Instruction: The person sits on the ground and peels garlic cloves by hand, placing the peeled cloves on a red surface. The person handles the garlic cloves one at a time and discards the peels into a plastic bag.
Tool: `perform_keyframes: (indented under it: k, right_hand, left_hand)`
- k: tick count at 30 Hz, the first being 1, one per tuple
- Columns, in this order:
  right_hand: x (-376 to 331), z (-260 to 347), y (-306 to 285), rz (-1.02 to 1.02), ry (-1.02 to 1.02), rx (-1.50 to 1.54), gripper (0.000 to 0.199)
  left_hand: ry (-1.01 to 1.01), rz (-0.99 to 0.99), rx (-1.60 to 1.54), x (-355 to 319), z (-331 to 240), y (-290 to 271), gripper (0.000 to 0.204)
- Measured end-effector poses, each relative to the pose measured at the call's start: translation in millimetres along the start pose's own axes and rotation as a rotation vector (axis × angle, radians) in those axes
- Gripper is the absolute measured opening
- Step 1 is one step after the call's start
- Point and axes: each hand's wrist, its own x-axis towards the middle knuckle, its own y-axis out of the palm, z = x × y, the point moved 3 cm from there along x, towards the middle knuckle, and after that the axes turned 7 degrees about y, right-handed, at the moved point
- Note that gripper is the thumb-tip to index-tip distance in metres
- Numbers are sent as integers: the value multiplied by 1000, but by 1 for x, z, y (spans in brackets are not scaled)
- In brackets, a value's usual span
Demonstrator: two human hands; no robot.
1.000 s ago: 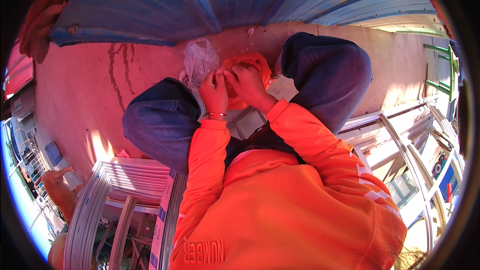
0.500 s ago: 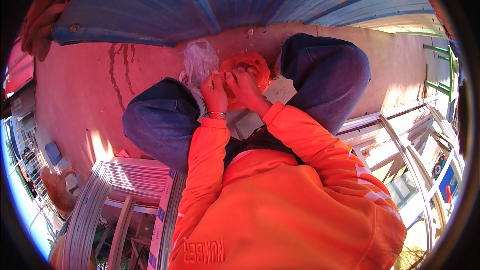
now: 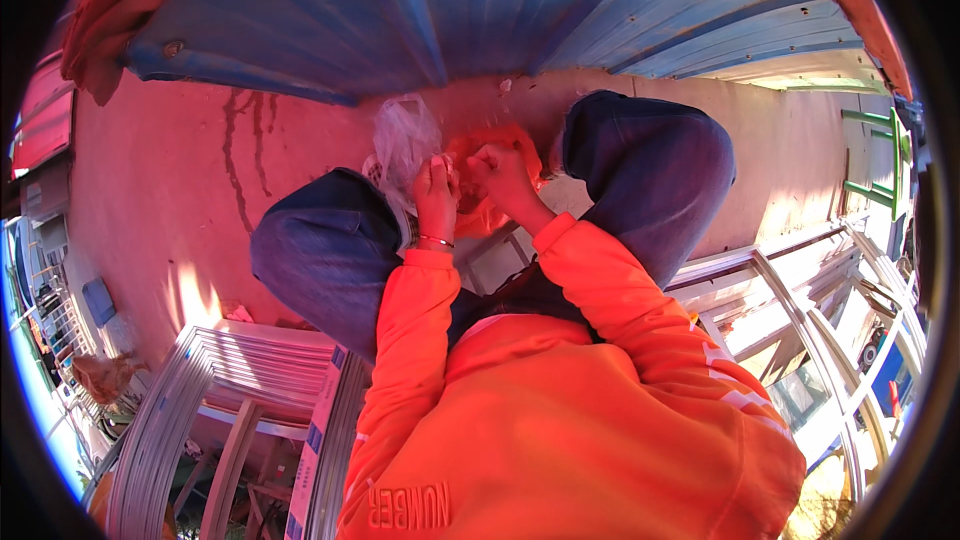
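Reddish light tints the floor (image 3: 160, 200), sunlight glares at right, edges bend.

Left hand (image 3: 436, 196) and right hand (image 3: 504, 178) hover close together at red bag (image 3: 485, 218), grip unclear. Clear plastic bag (image 3: 403, 132) just beyond left hand, toward ground's (image 3: 170, 165) far edge along blue corrugated sheet (image 3: 480, 15).

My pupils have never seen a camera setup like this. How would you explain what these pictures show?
There is no machine: these are a person's bare hands. All the pictures come from one wide fisheye camera on the head, looking down, so straight edges bend. The left hand pinches something small, too blurred to name. The right hand is beside it, over a red bag; whether it holds anything, I cannot tell. Down by the floor, just beyond the left hand, is a clear plastic bag.
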Motion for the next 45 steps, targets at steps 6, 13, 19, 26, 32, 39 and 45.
perform_keyframes:
  k: [6, 13, 19, 26, 32, 39, 45]
  right_hand:
    - [-5, 22, -4, 143, 206, 387, 21]
    - [-9, 39, 4, 64, -49, 244, 15]
    - [-12, 36, 4, 92, 51, 336, 13]
    - [-14, 43, -3, 93, 69, 246, 14]
    - [-16, 39, -3, 53, -37, 228, 14]
    - [-22, 39, -4, -44, 9, 301, 13]
    - [-22, 40, -2, 79, 199, 473, 17]
  left_hand:
    - [362, 65, 450, -7, -6, 28, 41]
    - [411, -141, 630, -13, -13, 17, 40]
    - [469, -139, 608, -15, -10, 17, 29]
    - [520, -85, 603, -16, -18, 21, 33]
    - [386, 31, 361, -23, -27, 27, 36]
    - [513, -37, 467, -19, -11, 34, 33]
    - [398, -71, 226, -11, 3, 13, 33]
